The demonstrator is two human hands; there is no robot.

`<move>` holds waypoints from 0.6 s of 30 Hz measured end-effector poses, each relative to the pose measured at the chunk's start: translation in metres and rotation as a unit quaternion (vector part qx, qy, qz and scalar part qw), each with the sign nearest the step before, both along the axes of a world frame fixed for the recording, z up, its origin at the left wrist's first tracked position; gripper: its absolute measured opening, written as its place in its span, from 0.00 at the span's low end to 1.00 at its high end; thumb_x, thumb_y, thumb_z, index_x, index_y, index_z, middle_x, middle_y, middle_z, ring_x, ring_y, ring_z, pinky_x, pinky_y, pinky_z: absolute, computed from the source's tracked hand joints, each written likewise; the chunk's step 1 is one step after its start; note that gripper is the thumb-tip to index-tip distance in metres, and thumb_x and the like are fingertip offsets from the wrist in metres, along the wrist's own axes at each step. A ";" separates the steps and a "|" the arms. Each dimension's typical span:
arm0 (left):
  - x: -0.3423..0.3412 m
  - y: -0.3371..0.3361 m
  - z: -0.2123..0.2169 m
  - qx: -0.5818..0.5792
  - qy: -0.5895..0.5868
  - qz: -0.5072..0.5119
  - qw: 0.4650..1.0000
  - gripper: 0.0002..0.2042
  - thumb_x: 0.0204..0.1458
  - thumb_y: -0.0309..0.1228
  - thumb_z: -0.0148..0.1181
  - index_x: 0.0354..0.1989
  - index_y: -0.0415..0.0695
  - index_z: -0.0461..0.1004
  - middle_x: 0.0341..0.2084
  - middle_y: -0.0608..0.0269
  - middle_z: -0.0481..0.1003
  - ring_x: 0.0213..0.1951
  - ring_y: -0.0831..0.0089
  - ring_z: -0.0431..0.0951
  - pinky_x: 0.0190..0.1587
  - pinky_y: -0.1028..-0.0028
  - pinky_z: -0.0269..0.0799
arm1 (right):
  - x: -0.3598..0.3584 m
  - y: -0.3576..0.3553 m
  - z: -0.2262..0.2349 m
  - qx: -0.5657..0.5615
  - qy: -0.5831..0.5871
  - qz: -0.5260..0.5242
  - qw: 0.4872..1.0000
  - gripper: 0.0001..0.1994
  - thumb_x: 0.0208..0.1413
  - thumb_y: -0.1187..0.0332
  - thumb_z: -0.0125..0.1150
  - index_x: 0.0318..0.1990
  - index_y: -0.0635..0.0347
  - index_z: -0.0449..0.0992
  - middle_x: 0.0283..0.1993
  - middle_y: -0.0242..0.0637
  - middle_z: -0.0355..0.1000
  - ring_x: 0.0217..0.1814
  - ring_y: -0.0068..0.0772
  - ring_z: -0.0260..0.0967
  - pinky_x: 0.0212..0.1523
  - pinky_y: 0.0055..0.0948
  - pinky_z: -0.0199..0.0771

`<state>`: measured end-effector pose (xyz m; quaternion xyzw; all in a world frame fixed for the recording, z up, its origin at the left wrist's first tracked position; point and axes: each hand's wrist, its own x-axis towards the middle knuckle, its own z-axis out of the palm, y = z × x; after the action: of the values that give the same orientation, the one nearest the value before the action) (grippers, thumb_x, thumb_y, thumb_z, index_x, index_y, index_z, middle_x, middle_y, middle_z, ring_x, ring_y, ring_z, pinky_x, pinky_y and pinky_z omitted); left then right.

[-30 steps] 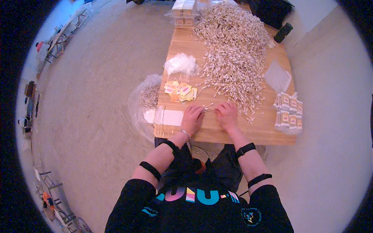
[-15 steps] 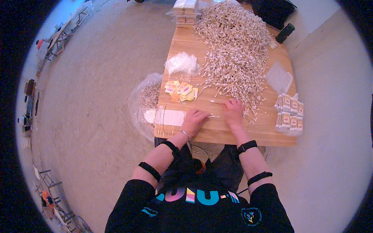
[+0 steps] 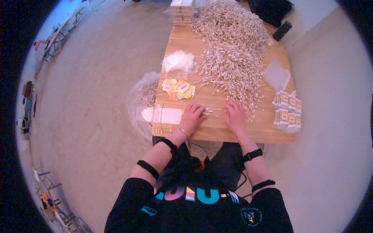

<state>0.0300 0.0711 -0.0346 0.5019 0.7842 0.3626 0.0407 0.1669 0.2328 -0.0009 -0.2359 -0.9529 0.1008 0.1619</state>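
Near the front edge of the table, my left hand [image 3: 192, 118] is closed around a few cotton swabs [image 3: 211, 112]; their white tips stick out to the right past the fingers. My right hand [image 3: 236, 117] is by the near end of a big heap of cotton swabs [image 3: 233, 50], fingers bent and drawn together over the wood. Whatever lies between those fingertips is too small to make out. Left of my left hand is a flat white strip [image 3: 171, 116], partly under clear film.
Yellow printed cards [image 3: 178, 89] lie loose beyond the strip, with clear plastic bags [image 3: 178, 61] behind them. Packed swab bundles [image 3: 287, 110] sit at the right edge near a clear bag [image 3: 277, 75]. A dark cylinder [image 3: 282, 31] stands far right. A swab-filled sack [image 3: 147, 96] hangs at the left.
My right hand has drawn back slightly from the heap, and the swab that pointed left from its fingers no longer shows there. More swab tips now show at my left hand.
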 end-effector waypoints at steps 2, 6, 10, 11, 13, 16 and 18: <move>0.004 0.006 0.003 0.010 0.010 -0.014 1.000 0.18 0.41 0.36 0.63 0.41 0.43 0.71 0.39 0.60 0.70 0.47 0.59 0.66 0.52 0.64 0.62 | 0.018 0.017 -0.017 0.003 -0.013 -0.009 1.000 0.13 0.42 0.70 0.57 0.39 0.55 0.73 0.43 0.35 0.67 0.50 0.40 0.60 0.49 0.39 0.62; 0.001 0.003 0.007 0.017 0.021 -0.047 0.999 0.17 0.41 0.34 0.62 0.41 0.44 0.71 0.37 0.60 0.71 0.46 0.59 0.67 0.51 0.64 0.63 | 0.007 0.018 -0.022 0.046 0.040 -0.030 0.998 0.04 0.41 0.71 0.58 0.27 0.56 0.74 0.31 0.35 0.69 0.41 0.41 0.64 0.38 0.39 0.65; 0.002 0.001 0.004 0.027 0.007 -0.050 0.998 0.16 0.41 0.32 0.62 0.41 0.44 0.71 0.37 0.59 0.72 0.45 0.59 0.68 0.51 0.64 0.63 | -0.020 0.019 -0.026 0.022 0.028 -0.001 0.999 0.03 0.42 0.70 0.57 0.27 0.56 0.74 0.29 0.37 0.69 0.40 0.42 0.65 0.39 0.39 0.65; 0.002 0.002 0.005 0.029 0.005 -0.050 0.998 0.16 0.41 0.32 0.62 0.41 0.44 0.71 0.37 0.59 0.72 0.45 0.59 0.68 0.51 0.64 0.63 | -0.027 0.017 -0.026 0.000 0.022 0.008 1.000 0.04 0.43 0.70 0.57 0.28 0.55 0.75 0.29 0.38 0.69 0.40 0.42 0.65 0.39 0.40 0.65; 0.003 0.001 0.006 0.031 -0.001 -0.047 0.998 0.16 0.41 0.31 0.62 0.41 0.44 0.71 0.37 0.58 0.72 0.45 0.58 0.68 0.51 0.64 0.63 | -0.043 0.006 -0.028 -0.054 0.015 0.026 0.998 0.05 0.44 0.69 0.57 0.30 0.55 0.75 0.30 0.39 0.69 0.41 0.43 0.64 0.41 0.39 0.64; 0.002 0.000 0.006 0.048 0.002 -0.044 0.998 0.14 0.41 0.31 0.62 0.39 0.43 0.72 0.36 0.58 0.72 0.44 0.58 0.68 0.50 0.64 0.64 | -0.048 -0.007 -0.024 -0.081 0.034 0.057 0.994 0.07 0.44 0.68 0.59 0.32 0.56 0.76 0.33 0.40 0.68 0.41 0.44 0.64 0.44 0.39 0.63; 0.001 0.000 0.004 0.051 -0.025 -0.047 0.997 0.12 0.41 0.30 0.62 0.36 0.43 0.72 0.35 0.58 0.72 0.43 0.59 0.69 0.49 0.65 0.65 | -0.042 -0.011 -0.024 -0.089 0.057 0.077 0.991 0.08 0.43 0.68 0.60 0.33 0.57 0.76 0.35 0.41 0.67 0.41 0.44 0.64 0.44 0.38 0.63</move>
<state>0.0312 0.0706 -0.0307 0.5302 0.7391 0.4122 0.0521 0.1254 0.2215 -0.0248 -0.1688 -0.9446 0.2112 0.1863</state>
